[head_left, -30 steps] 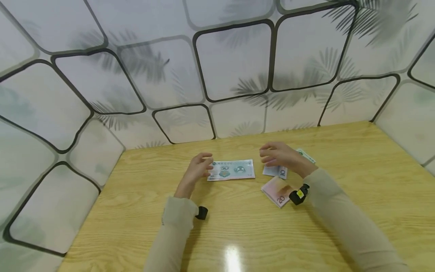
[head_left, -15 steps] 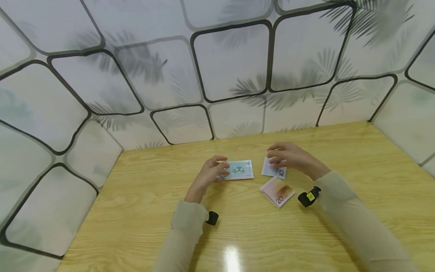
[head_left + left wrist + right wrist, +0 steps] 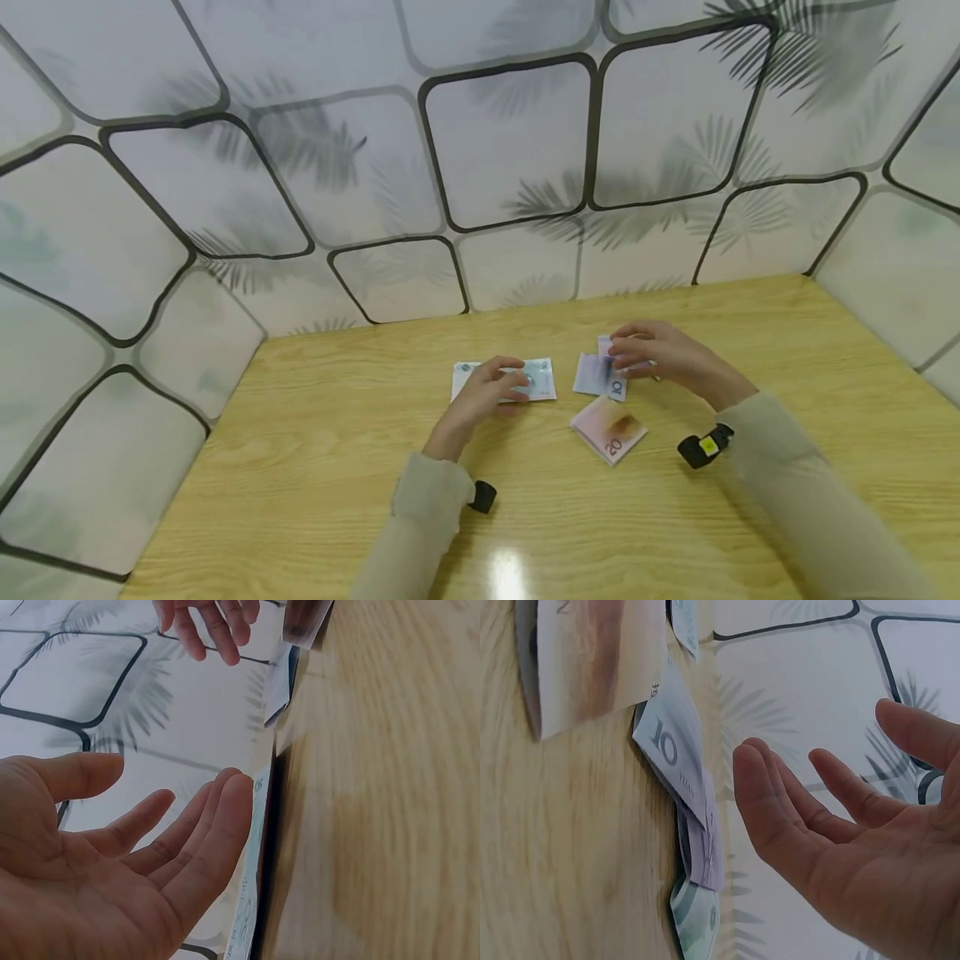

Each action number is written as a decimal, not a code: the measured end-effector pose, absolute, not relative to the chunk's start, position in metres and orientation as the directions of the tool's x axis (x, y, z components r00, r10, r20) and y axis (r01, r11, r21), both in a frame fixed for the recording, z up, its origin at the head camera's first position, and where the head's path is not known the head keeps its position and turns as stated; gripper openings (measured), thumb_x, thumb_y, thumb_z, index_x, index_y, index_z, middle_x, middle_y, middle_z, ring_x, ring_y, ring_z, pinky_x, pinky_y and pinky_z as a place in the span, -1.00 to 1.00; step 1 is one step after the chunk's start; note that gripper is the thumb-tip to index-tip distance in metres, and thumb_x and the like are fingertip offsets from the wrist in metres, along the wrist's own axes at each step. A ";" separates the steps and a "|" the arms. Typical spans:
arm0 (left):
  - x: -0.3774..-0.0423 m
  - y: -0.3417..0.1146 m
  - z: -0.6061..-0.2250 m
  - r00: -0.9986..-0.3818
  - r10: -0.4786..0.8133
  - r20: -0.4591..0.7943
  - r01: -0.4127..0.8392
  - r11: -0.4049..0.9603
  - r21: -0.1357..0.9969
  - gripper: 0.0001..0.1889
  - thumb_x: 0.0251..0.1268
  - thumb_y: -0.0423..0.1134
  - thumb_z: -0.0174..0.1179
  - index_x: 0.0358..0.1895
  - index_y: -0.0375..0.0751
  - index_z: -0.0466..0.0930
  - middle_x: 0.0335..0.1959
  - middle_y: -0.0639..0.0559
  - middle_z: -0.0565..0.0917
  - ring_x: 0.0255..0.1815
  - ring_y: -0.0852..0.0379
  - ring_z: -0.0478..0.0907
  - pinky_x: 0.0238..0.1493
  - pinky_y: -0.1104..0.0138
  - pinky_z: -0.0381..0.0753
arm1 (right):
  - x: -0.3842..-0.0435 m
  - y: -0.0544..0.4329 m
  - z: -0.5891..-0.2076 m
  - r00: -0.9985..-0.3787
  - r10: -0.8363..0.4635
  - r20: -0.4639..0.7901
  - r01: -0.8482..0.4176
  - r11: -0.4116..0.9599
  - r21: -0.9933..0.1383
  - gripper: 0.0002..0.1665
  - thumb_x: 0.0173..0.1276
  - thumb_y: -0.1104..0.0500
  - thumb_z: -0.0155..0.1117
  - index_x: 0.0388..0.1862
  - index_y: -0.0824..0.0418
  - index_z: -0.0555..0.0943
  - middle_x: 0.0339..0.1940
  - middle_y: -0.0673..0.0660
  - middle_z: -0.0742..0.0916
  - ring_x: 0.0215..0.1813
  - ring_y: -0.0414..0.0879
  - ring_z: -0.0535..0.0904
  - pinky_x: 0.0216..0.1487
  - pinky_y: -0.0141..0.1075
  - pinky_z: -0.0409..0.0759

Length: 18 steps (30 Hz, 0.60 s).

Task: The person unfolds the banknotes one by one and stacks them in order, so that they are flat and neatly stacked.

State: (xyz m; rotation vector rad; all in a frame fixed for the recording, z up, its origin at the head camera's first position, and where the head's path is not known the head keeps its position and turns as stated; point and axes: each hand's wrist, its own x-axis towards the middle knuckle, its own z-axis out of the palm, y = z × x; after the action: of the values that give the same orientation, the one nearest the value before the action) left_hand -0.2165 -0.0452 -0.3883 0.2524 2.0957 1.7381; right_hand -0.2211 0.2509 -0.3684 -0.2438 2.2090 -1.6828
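Observation:
My left hand [image 3: 480, 396] hovers above a flat blue-green 50 banknote [image 3: 542, 380] and covers its middle in the head view. The left wrist view shows that hand's [image 3: 142, 847] fingers loosely bent, with nothing in them. My right hand [image 3: 675, 358], likewise holding nothing, hangs over the right side of a folded bluish 10 banknote [image 3: 591, 377]. A purple note [image 3: 705, 844] and a green note [image 3: 697, 922] lie just past the 10, partly overlapping one another. Closer to me is a folded pinkish-brown 20 banknote [image 3: 609, 429].
Everything lies on a light wood-grain table [image 3: 315, 492]. A pale wall covering [image 3: 517, 142] with dark outlines and leaf prints stands along the back and both sides. Each wrist wears a small black camera [image 3: 483, 497].
The left hand has moved right, from the 50 note's left end to over its middle. The right hand has also moved right, uncovering more of the 10 note.

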 end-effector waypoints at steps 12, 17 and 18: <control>-0.211 -0.033 -0.392 -0.883 0.419 -0.210 -0.122 0.227 0.966 -0.59 0.58 -0.27 0.02 0.34 -0.45 0.40 0.06 -0.33 0.60 0.06 -0.27 0.65 -0.06 0.08 0.75 | -0.214 0.262 -0.370 -0.920 -0.349 -0.177 0.078 0.280 -0.957 -0.37 0.65 0.14 0.04 0.40 0.61 0.21 0.15 0.42 0.60 0.06 0.03 0.63 0.09 -0.15 0.69; -0.209 -0.028 -0.394 -0.879 0.420 -0.225 -0.142 0.220 0.965 -0.60 0.57 -0.29 0.03 0.33 -0.44 0.41 0.06 -0.33 0.61 0.04 -0.24 0.66 -0.07 0.11 0.76 | -0.212 0.265 -0.370 -0.922 -0.341 -0.184 0.092 0.268 -0.959 -0.37 0.64 0.14 0.06 0.40 0.61 0.22 0.15 0.44 0.59 0.04 0.01 0.64 0.07 -0.18 0.70; -0.208 -0.027 -0.394 -0.878 0.420 -0.231 -0.150 0.218 0.964 -0.61 0.57 -0.30 0.03 0.32 -0.44 0.41 0.06 -0.33 0.62 0.03 -0.24 0.67 -0.08 0.11 0.76 | -0.212 0.265 -0.371 -0.922 -0.342 -0.185 0.092 0.269 -0.959 -0.36 0.63 0.13 0.07 0.40 0.61 0.22 0.16 0.45 0.58 0.04 0.02 0.64 0.07 -0.18 0.69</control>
State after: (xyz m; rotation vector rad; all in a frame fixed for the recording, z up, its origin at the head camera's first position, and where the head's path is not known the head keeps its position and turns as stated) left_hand -0.2083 -0.0274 -0.3940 0.2491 2.0515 1.7018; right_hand -0.2118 0.2655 -0.3708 -0.2269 2.1904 -1.6926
